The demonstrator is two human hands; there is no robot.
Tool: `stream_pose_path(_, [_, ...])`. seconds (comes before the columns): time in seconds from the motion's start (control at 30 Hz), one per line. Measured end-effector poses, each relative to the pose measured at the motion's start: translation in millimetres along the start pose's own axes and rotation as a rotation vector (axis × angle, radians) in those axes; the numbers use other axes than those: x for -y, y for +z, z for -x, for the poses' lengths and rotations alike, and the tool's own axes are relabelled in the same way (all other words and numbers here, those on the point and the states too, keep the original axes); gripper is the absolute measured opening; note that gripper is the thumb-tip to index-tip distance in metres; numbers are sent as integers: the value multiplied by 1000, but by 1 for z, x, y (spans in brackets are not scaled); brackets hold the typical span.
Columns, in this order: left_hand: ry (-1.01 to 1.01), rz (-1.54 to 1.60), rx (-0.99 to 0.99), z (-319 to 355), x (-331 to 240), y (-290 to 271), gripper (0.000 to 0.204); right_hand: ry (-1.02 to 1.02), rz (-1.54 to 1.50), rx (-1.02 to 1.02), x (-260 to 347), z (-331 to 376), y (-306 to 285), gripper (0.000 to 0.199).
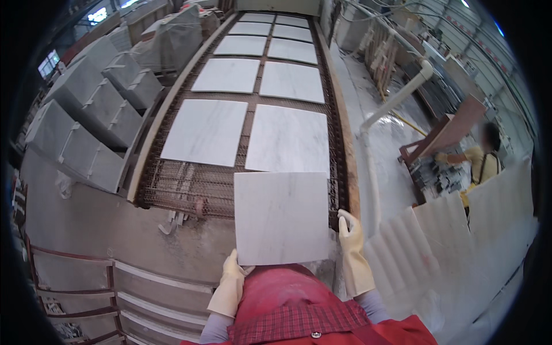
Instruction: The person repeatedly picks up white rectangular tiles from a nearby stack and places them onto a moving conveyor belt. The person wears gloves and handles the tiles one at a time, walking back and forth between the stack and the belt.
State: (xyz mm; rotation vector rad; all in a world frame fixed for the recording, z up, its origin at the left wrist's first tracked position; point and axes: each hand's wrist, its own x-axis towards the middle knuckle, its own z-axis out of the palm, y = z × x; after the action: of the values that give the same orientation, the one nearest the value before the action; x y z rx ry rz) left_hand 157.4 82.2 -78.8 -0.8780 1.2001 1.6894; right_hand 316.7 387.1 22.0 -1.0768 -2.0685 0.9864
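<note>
We see both hands in pale rubber gloves clamped on one square white marble tile (282, 217), held flat out in front of the person's red apron (287, 305). The left hand (233, 275) grips the near left corner from below, and the right hand (348, 230) clasps the right edge, fingers hooked over it. In our judgement the hands sit wide apart on opposite sides so that a heavy, brittle slab stays level and does not twist.

The tile hangs over the near end of a long metal mesh conveyor (190, 187), its far edge just short of the nearest tile already lying there. On the mesh, more white tiles (207, 131) lie in two columns running away from us, each apart from its neighbours with brown mesh showing between; the spacing looks kept so that edges do not knock.

Left of the conveyor, grey slabs (92, 123) lean in bundled stacks on a dusty concrete floor (103, 224). To the right, a white pipe (397, 100) bends up beside the belt, pale corrugated sheets (454, 241) stand close by, and another person in a yellow top (483, 164) works at a reddish rack (443, 138).
</note>
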Motion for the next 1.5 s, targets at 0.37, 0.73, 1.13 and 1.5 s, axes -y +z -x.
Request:
stream_pose_path(0.37, [153, -385, 299, 38, -35, 12, 63, 772, -441, 619, -62, 59, 19, 61])
stream_pose_path(0.73, [247, -674, 207, 29, -43, 16, 60, 780, -598, 511, -49, 72, 35, 63])
stream_pose_path(1.13, [272, -733, 150, 54, -39, 1, 61, 932, -668, 552, -12, 105, 13, 65])
stream_pose_path(1.5, [222, -657, 163, 42, -24, -18, 58, 937, -662, 649, -27, 116, 9, 63])
